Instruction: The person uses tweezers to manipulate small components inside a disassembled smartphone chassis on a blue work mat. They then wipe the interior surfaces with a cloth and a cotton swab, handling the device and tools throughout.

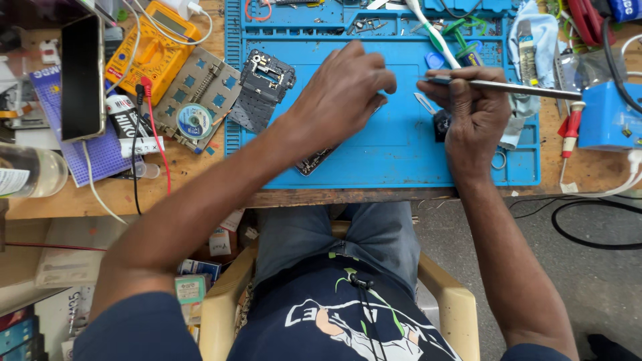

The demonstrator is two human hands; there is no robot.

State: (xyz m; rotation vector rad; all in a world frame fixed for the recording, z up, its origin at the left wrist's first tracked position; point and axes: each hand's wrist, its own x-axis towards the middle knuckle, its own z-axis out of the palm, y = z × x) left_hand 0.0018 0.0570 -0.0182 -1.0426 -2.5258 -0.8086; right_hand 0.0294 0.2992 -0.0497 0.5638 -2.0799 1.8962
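Observation:
My left hand [344, 90] rests on the blue work mat [394, 147], covering a dark phone part whose lower end [314, 162] shows under my wrist. My fingers are curled over it. My right hand [475, 113] grips metal tweezers [515, 87], held level with the tip pointing left toward my left fingers. A dark phone frame [263, 87] lies on the mat to the left of my left hand. A small dark part [439, 124] sits by my right hand.
A yellow multimeter [154, 50] with red and black leads, a solder wick spool [194, 120] on a grey holder, a black phone [81, 77] and a clear bottle [30, 172] lie left. A blue box [608, 113], a red screwdriver [570, 127] and a cloth [535, 40] lie right.

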